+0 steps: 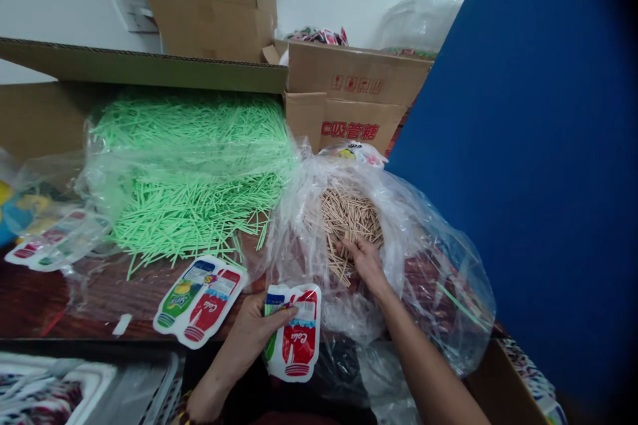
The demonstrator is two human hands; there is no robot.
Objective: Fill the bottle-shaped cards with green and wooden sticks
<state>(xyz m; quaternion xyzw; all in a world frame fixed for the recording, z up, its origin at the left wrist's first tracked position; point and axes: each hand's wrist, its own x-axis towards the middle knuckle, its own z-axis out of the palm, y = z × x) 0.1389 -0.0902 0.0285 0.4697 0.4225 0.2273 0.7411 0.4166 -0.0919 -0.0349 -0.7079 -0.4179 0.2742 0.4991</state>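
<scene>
My left hand (256, 329) grips a flat candy pouch (300, 339) by its left side, thumb on the front. The pouch has bottle outlines, and its red half reads "Cola". My right hand (363, 257) reaches into an open clear plastic bag (349, 309), its fingers pinched together on thin brown sticks (351, 212). The fingertips are partly hidden among the sticks. A matching pouch (199, 302), one half green and one half red, lies on the table left of my left hand.
Green straws (199, 206) spill from clear plastic before an open cardboard box (149, 70). Another carton (359, 99) stands behind the bag. A blue panel (518, 146) rises at right. More pouches (57, 239) lie far left, above a white basket (94, 388).
</scene>
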